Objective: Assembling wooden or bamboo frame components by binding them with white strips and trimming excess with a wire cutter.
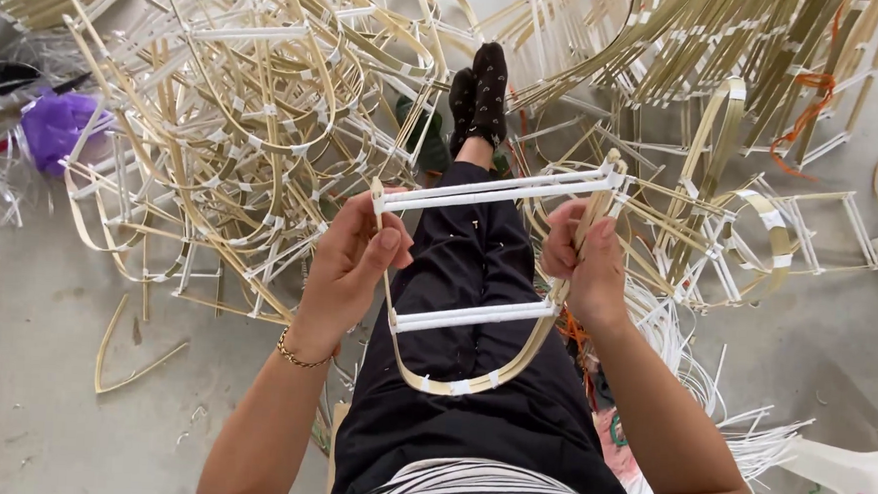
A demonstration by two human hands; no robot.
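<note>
the left hand [350,262] was closed on the left side strip of a bent bamboo frame [476,309], its thumb laid along the strip just under the upper left corner and its fingers curled round behind. a thin gold bracelet [298,355] sat on that wrist. the right hand [580,264] pinched the frame's right side strip, thumb and fingertips pressed together on it between the two crossbars, a little lower than the left hand's grip. neither hand was spread; both were shut on the same piece.

the frame hung in the air between the hands, above the lap, so it lay straight ahead of the person and equally near to each hand. it was a u-shaped loop of pale bamboo, its curved bottom toward the body and its open top away from it. two white crossbars bridged it: the upper crossbar [497,190] ran from hand to hand, tilted so its right end stood higher, and the lower crossbar [476,314] sat below both grips. the frame's long axis ran away from the body, along the legs; the bars ran across it, left to right.

under the frame were the black trousers [471,399] and, farther out, feet in black socks [479,94]. a large heap of similar frames [256,117] covered the grey floor [31,386] to the left and ahead, with more frames [730,52] to the right. a purple bag [55,127] lay at the far left, and a white plastic chair [847,479] showed at the lower right corner.
</note>
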